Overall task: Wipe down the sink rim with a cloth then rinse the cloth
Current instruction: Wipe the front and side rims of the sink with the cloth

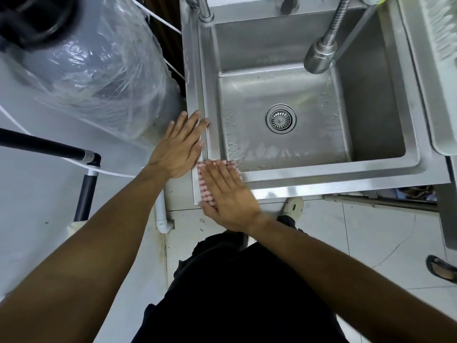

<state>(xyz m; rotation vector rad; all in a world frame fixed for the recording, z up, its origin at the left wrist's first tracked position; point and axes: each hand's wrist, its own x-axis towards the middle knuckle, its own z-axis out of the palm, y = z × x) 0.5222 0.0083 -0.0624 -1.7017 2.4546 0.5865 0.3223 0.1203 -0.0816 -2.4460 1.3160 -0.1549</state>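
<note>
A stainless steel sink [333, 177] fills the upper middle of the head view, its basin wet around the drain [281, 118]. A red-and-white checked cloth [206, 191] lies on the near-left corner of the rim. My right hand [227, 194] presses flat on the cloth, fingers pointing toward the basin. My left hand [180, 144] rests flat and empty on the left rim, fingers spread, just beyond the cloth.
A flexible spray faucet [321, 53] hangs over the basin's back right. A plastic-wrapped grey tank [94, 70] stands left of the sink. A white rack [435, 70] sits on the right. Black pipes [49, 147] cross at the left. My shoe [293, 206] is under the front rim.
</note>
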